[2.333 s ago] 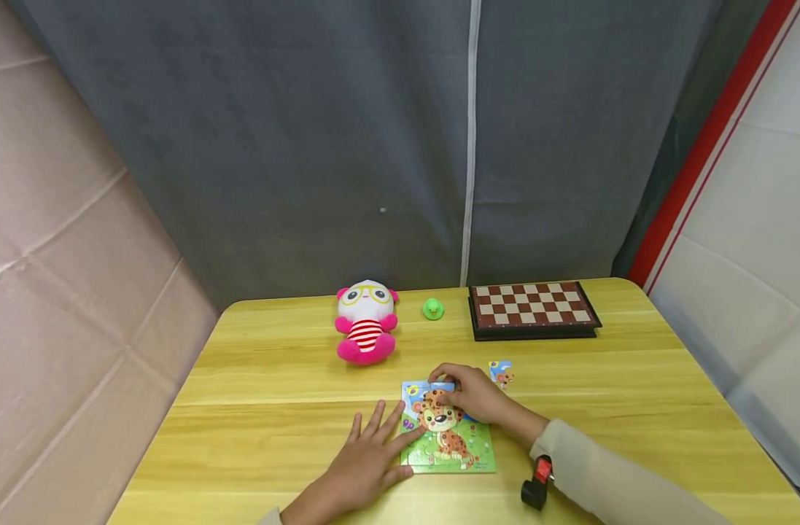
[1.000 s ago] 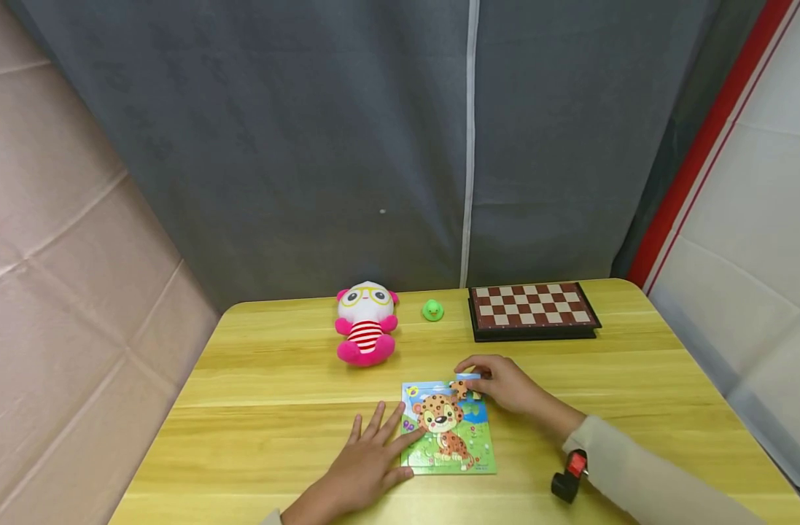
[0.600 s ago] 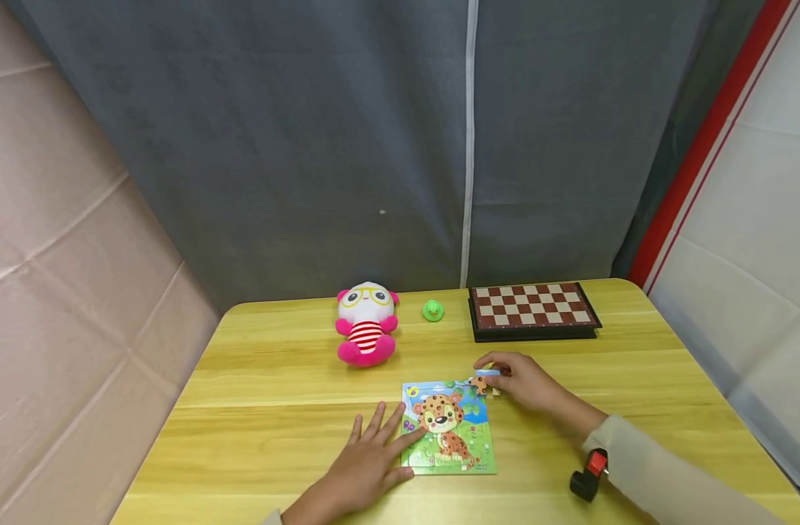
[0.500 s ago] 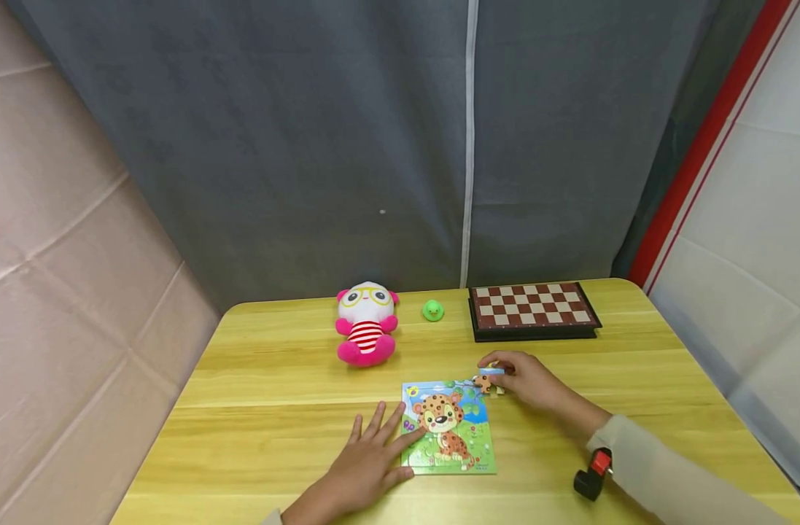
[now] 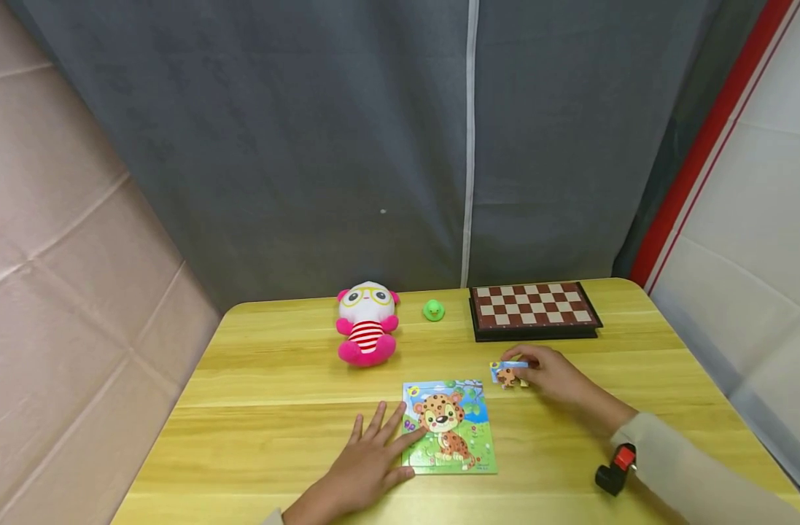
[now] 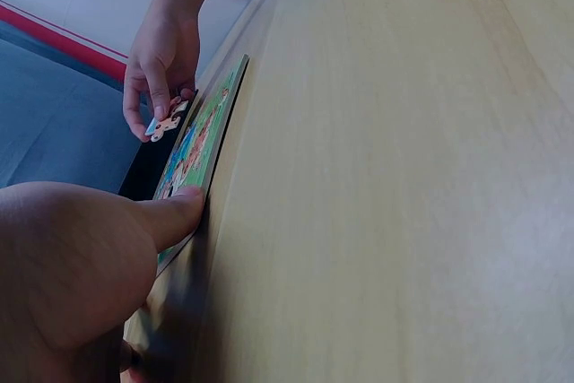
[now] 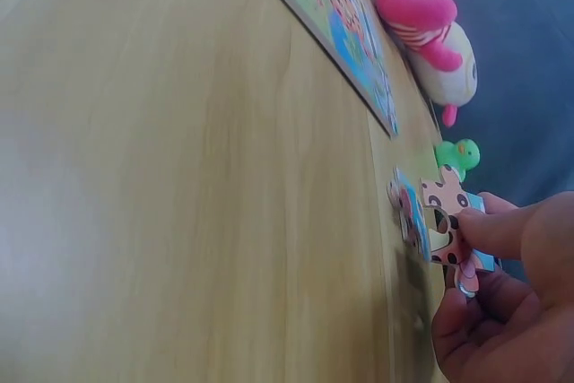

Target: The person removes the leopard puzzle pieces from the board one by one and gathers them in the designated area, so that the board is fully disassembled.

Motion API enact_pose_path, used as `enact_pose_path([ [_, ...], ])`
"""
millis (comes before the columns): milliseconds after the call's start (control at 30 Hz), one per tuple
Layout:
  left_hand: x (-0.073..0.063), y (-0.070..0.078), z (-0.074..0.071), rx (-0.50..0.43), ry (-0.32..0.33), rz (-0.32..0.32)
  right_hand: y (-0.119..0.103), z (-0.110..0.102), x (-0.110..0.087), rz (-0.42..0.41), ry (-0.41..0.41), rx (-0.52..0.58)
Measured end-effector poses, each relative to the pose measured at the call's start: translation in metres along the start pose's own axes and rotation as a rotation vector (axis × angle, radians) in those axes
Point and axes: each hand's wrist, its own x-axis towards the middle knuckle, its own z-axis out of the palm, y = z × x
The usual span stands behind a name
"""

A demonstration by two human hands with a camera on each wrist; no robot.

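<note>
A leopard jigsaw puzzle [image 5: 472, 437] lies flat in its square board near the table's front. My left hand [image 5: 367, 463] rests with spread fingers on its left side; in the left wrist view the thumb [image 6: 175, 217] lies on the board's edge. Right of the puzzle, my right hand [image 5: 550, 372] pinches an orange-spotted puzzle piece [image 7: 446, 195] between thumb and fingers. Just beside that piece is another puzzle piece [image 7: 410, 217] with blue on it, partly overlapped by the held one in the head view.
Toward the back of the wooden table [image 5: 275, 415] sit a pink-and-white plush toy [image 5: 367, 324], a small green duck [image 5: 433, 310] and a brown-and-white chessboard box [image 5: 534, 310]. A grey curtain [image 5: 340, 146] hangs behind the table.
My right hand has drawn back from the puzzle's upper right and moved rightward with the spotted piece, to beside the loose piece. The left hand has stayed where it was.
</note>
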Motion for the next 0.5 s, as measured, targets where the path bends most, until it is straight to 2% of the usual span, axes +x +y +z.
enact_pose_path([
  [500, 0.0, 0.0, 0.0, 0.004, 0.005, 0.005, 0.02, -0.019, -0.006, -0.021, 0.044, -0.08],
])
